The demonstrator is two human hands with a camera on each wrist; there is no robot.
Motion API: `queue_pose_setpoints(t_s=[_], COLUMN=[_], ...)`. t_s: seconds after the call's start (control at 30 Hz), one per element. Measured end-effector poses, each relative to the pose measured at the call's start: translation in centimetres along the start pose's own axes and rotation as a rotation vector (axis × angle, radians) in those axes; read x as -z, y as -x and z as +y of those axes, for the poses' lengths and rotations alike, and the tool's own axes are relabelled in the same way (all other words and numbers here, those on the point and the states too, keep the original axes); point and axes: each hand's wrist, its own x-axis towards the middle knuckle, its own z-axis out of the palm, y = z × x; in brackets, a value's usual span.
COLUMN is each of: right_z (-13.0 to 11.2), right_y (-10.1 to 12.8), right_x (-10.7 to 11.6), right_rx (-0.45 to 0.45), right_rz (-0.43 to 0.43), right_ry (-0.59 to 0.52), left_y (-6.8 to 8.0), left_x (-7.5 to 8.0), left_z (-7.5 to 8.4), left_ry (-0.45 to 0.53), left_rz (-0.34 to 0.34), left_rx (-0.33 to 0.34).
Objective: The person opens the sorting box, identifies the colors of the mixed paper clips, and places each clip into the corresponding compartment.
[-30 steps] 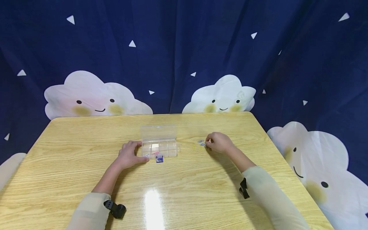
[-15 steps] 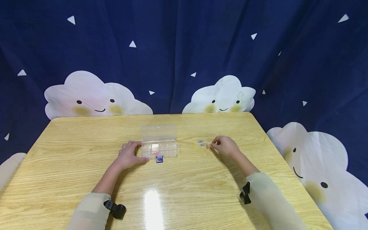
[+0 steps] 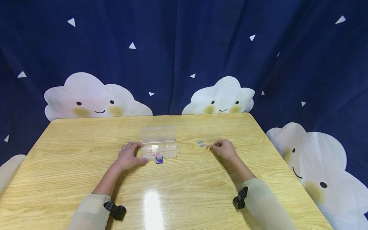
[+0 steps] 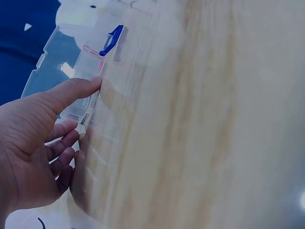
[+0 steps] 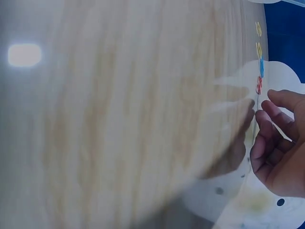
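My left hand [image 3: 127, 156] holds the left end of a clear divided plastic box [image 3: 172, 154], its thumb at the front wall and a finger at the back corner. The box's lid [image 3: 158, 133] stands raised behind it, and a blue latch [image 3: 159, 160] hangs at the front. Inside lie a pink paper clip [image 3: 155, 154] and some whitish ones at the left. My right hand [image 3: 225, 149] hovers just right of two red paper clips [image 3: 206, 146]; in the right wrist view its thumb and forefinger are apart with nothing seen between them.
Two blue paper clips [image 3: 202, 145] lie left of the red ones. Two yellow paper clips [image 3: 200, 149] are nearer the box. The wooden table [image 3: 184, 191] ends at a dark blue curtain [image 3: 161, 57] with clouds.
My right hand has moved right and slightly nearer, off the red paper clips it was partly covering. The left hand and box keep their place.
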Motion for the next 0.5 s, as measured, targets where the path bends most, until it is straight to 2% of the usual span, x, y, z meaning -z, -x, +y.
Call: queue_pose_setpoints(t_s=[0.5], right_z=[-0.48], right_y=[0.55], right_x=[-0.82], right_rx=[-0.028], right_rz=[0.03], right_ry=[0.089], left_y=[0.09], left_x=[-0.12], left_z=[-0.06], left_ry=[0.005], left_rz=[0.013], left_rx=[0.01])
